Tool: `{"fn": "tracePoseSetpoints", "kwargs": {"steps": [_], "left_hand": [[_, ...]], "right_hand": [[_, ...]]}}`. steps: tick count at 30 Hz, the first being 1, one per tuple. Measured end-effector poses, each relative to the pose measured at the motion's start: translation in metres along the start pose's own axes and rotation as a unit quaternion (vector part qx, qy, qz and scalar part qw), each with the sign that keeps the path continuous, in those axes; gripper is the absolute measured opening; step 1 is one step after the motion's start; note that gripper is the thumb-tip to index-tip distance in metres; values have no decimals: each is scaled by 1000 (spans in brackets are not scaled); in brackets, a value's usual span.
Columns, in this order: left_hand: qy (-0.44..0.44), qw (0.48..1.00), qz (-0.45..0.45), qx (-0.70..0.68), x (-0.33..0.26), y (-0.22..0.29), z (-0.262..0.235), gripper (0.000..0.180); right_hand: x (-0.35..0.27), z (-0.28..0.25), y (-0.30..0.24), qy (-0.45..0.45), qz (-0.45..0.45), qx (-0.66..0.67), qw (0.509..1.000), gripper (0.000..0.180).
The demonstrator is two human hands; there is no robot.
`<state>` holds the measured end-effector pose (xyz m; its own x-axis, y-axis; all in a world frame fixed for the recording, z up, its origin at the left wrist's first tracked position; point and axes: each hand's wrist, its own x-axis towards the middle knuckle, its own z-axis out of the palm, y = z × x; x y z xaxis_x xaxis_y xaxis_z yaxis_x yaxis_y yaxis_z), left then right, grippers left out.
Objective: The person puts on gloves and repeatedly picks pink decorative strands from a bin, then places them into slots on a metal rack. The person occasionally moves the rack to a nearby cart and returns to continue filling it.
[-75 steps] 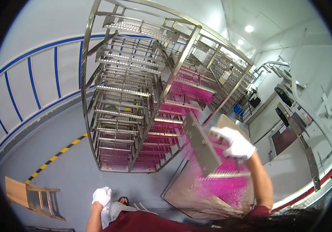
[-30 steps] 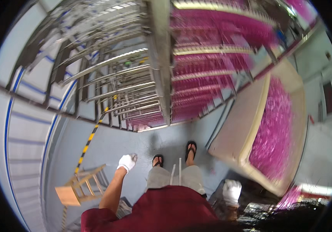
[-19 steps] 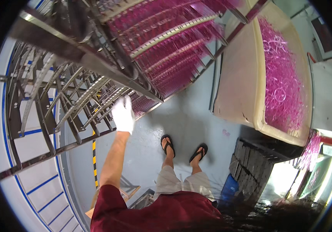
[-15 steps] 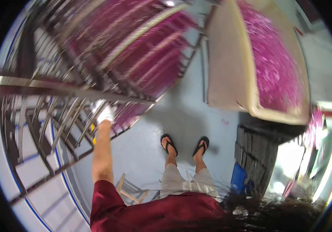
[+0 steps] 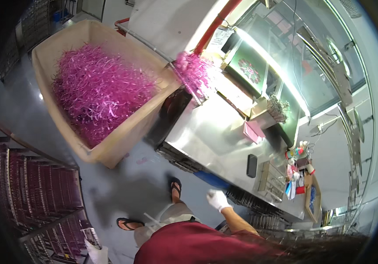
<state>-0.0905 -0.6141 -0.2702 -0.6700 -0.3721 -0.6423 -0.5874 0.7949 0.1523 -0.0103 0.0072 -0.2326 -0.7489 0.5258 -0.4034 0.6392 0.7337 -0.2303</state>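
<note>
My left hand (image 5: 95, 254), in a white glove, is at the lower edge beside the corner of a metal rack (image 5: 35, 193) whose shelves hold pink pieces. The frame edge cuts the hand off, so its grip is unclear. My right hand (image 5: 218, 200), also gloved, hangs free with loosely curled fingers and nothing in it. It is just in front of the near edge of a steel table (image 5: 211, 136). A large beige bin (image 5: 110, 152) filled with pink plastic strands (image 5: 96, 92) stands on the floor ahead of my sandalled feet (image 5: 176, 188).
A bunch of pink strands (image 5: 193, 72) lies at the table's far corner, near a green panel (image 5: 248, 70). The table also carries a small black device (image 5: 252, 165), a pink sheet (image 5: 253, 132), a slotted tray (image 5: 270, 180) and small containers (image 5: 297, 171). Grey floor lies between the rack and the bin.
The view has swung from the rack toward the steel table and bin. My left hand has come off the rack shelves and dropped low. My right hand has come into view by the table.
</note>
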Motion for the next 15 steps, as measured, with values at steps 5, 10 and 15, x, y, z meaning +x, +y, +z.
{"fn": "tracePoseSetpoints", "kwargs": {"steps": [5,10,15], "left_hand": [[-81,872,210,-435,-73,146,-16,104],[-177,612,404,-656,-152,425,24,101],[-332,544,117,-762,-182,542,155,85]], "right_hand": [[208,-138,76,281,-165,-27,945,21],[417,-240,180,252,-34,-81,964,35],[527,-288,223,294,-76,-92,948,59]]}}
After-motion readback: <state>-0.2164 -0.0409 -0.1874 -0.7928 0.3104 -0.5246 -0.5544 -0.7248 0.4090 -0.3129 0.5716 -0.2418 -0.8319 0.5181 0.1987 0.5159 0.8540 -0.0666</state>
